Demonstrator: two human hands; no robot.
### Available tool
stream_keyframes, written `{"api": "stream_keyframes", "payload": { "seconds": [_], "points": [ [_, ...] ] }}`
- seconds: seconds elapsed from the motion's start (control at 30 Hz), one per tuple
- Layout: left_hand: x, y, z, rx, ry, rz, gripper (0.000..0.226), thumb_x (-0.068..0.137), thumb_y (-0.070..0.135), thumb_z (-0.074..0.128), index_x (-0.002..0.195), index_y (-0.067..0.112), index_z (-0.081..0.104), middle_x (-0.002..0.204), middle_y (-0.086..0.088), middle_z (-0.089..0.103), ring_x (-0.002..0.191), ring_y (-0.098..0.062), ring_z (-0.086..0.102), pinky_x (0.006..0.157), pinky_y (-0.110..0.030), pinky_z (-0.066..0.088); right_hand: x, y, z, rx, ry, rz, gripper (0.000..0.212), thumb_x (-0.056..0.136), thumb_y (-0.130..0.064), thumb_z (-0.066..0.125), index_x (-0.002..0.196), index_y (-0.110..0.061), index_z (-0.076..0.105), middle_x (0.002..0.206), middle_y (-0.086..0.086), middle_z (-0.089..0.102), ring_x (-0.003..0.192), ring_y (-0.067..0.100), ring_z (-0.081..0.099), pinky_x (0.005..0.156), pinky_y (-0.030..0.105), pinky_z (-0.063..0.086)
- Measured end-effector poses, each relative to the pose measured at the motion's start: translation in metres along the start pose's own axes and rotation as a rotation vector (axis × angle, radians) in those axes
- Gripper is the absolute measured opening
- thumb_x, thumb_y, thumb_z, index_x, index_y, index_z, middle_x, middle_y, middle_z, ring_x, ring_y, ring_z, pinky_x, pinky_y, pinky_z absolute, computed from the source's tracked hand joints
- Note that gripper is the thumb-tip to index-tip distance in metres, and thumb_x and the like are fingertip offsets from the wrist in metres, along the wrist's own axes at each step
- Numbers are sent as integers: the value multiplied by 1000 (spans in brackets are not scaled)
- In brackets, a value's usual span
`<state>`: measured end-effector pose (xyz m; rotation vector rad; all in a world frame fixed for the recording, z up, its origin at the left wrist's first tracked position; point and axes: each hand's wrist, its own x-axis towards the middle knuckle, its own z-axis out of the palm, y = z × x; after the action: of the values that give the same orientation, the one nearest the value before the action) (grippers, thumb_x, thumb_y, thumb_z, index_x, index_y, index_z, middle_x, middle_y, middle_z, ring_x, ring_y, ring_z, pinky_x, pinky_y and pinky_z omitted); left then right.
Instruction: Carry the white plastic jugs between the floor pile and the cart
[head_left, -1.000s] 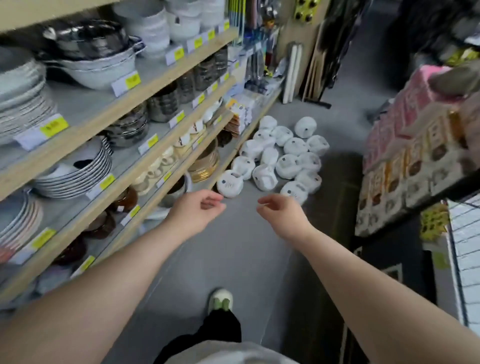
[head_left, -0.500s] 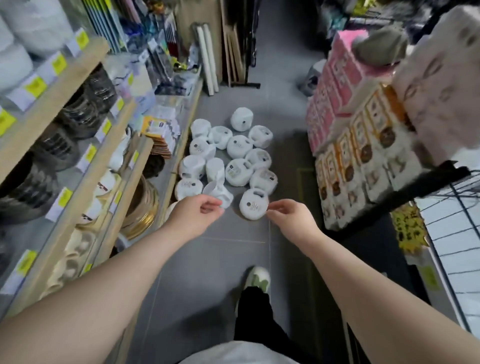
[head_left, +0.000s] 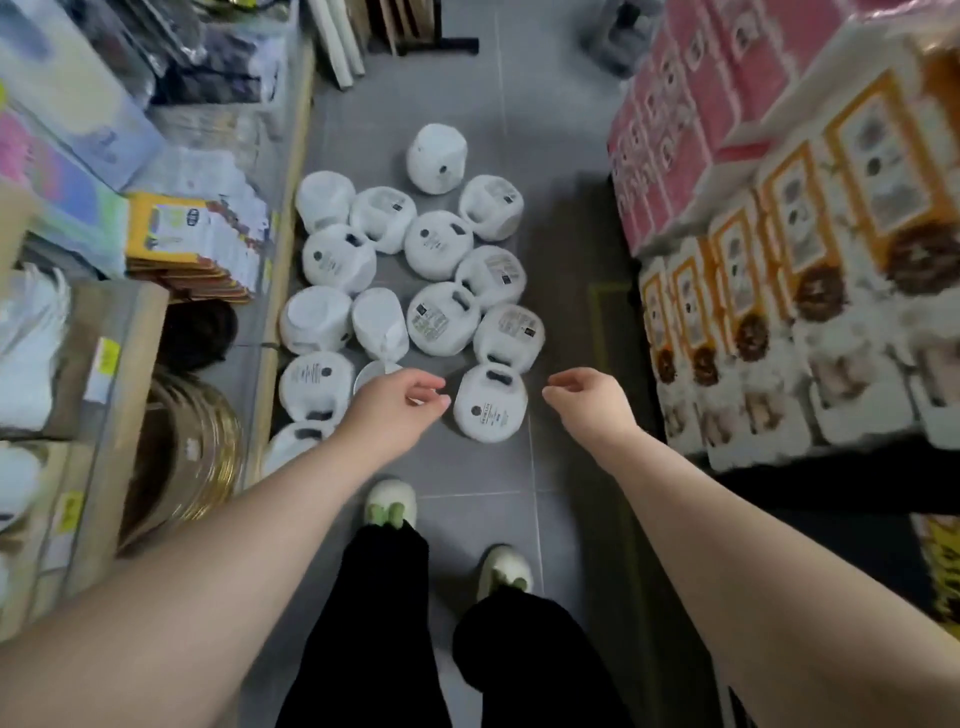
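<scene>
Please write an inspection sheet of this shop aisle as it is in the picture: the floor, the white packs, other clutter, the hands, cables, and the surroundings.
Surface: grey tiled floor; bare strip in front of the feet.
Job's things: white wrapped packs lie in a loose cluster on the floor; nearest pack lies between the two hands, label up.
Clutter: rolled white tubes lean at the far end of the aisle.
Hands: left hand and right hand hover above the packs, fingers loosely curled, holding nothing.
Cables: nothing seen.
Surroundings: wooden shelves on the left with gold-rimmed dishes and packets; stacked paper packs, pink and orange, on the right.
</scene>
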<state>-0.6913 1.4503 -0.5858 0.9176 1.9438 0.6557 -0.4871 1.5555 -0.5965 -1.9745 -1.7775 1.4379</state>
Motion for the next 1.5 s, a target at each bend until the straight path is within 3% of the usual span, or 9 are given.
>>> {"api": "stream_keyframes", "payload": {
  "seconds": [0.33,0.6,0.77,0.83,0.97,1.13,1.23,1.37,1.5],
  "points": [
    [249,-152,145,173,-155,-61,36,90,27,64,125,23,57,111,4,68,93,-16,61,77,-28,46,231,154,133,32,11,254,58,89,-29,64,140,-9,45,132,10,56,116,25,56,89,29,45],
    [385,-247,235,138,-173,-138,79,83,40,71,148,19,34,148,-6,45,134,-24,45,110,-40,36,357,239,222,244,-57,324,90,81,-50,69,153,-26,20,142,3,48,127,27,50,100,39,44],
    [401,-264,259,8,-207,-212,60,68,51,61,125,33,56,116,3,67,106,-20,62,90,-36,50,369,256,238,393,-79,338,24,82,-42,68,101,-47,54,105,-8,66,91,13,63,75,34,50],
    [393,-257,255,-30,-203,-204,66,64,48,60,128,33,54,116,5,66,107,-20,62,95,-38,49,356,254,233,439,-54,295,25,84,-34,68,100,-48,53,102,-12,64,92,12,62,78,35,51],
    [355,-220,225,-39,-182,-176,67,75,37,68,137,35,45,114,11,58,108,-16,55,92,-31,44,311,220,204,441,0,234,57,85,-31,69,137,-36,44,114,-7,62,105,18,61,92,41,53],
    [298,-133,150,-69,-151,-123,71,80,30,72,143,39,40,116,20,51,103,-3,50,64,-1,34,238,134,140,469,-3,149,54,86,-33,68,132,-46,41,109,-16,63,101,11,63,84,35,57],
    [251,-67,87,-109,-146,-90,75,78,31,74,143,43,39,127,23,49,110,0,49,73,-4,34,185,62,93,459,-37,58,52,85,-32,68,129,-47,43,111,-16,63,101,10,64,83,36,57],
    [189,11,0,-178,-138,-72,78,75,32,75,142,46,38,141,18,48,122,-5,51,102,-29,44,119,-37,38,414,-69,-40,52,82,-37,70,115,-67,43,109,-24,63,98,3,65,81,33,57],
    [143,61,-73,-228,-134,-54,88,64,40,73,143,49,35,133,23,51,123,-6,52,100,-30,45,68,-119,6,369,-64,-119,65,82,-36,71,126,-68,35,116,-30,54,102,-5,58,81,20,51]
  ]
}}
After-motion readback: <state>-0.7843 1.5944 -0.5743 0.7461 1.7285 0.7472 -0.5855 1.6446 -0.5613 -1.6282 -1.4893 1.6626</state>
